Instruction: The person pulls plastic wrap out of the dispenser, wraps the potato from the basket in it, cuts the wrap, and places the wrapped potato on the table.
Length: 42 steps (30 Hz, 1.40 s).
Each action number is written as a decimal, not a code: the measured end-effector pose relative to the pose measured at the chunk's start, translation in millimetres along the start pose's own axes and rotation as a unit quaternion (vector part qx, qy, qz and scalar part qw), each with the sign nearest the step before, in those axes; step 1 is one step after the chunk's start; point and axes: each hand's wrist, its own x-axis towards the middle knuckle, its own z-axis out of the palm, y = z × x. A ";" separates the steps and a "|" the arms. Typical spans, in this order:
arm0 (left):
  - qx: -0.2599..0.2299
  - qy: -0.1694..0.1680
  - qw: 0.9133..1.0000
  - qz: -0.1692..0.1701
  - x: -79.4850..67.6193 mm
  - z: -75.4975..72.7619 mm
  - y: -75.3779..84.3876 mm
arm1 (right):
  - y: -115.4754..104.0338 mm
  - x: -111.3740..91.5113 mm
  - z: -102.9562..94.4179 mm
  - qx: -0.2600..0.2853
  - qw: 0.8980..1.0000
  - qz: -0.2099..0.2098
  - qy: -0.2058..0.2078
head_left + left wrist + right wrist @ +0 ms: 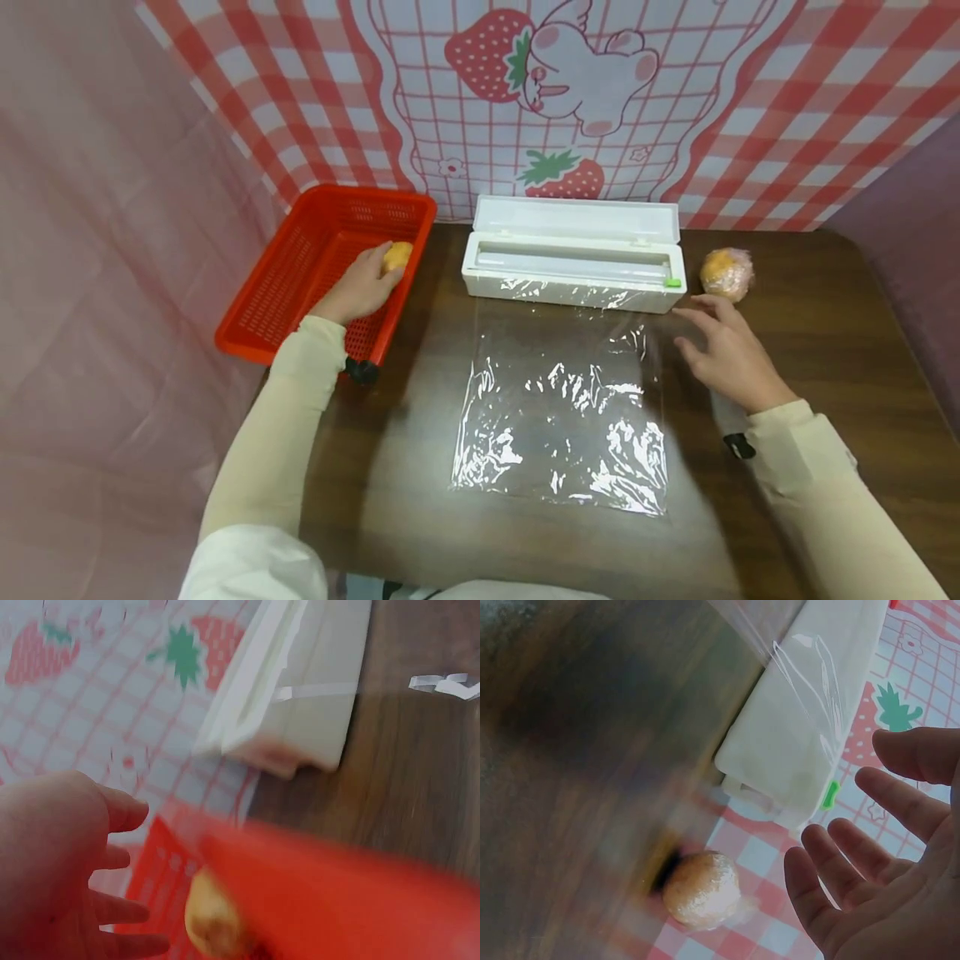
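Over the red plastic basket (367, 195), my left hand (360, 287) reaches in beside a round yellow fruit (401, 252). In the left wrist view the fingers are loosely spread, with the fruit (210, 915) a little apart from them, near the basket wall. My right hand (731, 354) hovers with relaxed, parted fingers and nothing in them, just right of the plastic wrap. Beyond its fingertips sits a ball-shaped, film-wrapped fruit (726, 273), seen also in the right wrist view (703, 891). A clear sheet of plastic wrap (555, 400) lies spread over the table, drawn from a white wrap dispenser (570, 287).
The dispenser's lid (577, 218) stands raised at the back, and a green slider (672, 282) sits at its right end. Behind the table (420, 450) hangs a red-checked strawberry cloth (322, 100). A pink curtain (97, 292) closes off the left side.
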 end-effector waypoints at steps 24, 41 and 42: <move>0.067 -0.046 0.993 -0.081 53.6 0.2 -29.9 | 2.8 -14.6 -18.1 -0.002 0.999 0.031 0.023; 0.104 -0.054 0.992 -0.052 65.0 9.3 -42.3 | 3.3 -23.2 -22.3 -0.015 0.999 0.048 0.010; 0.105 -0.058 0.991 -0.052 65.4 9.1 -41.2 | 3.4 -24.0 -22.1 -0.016 0.999 0.048 0.007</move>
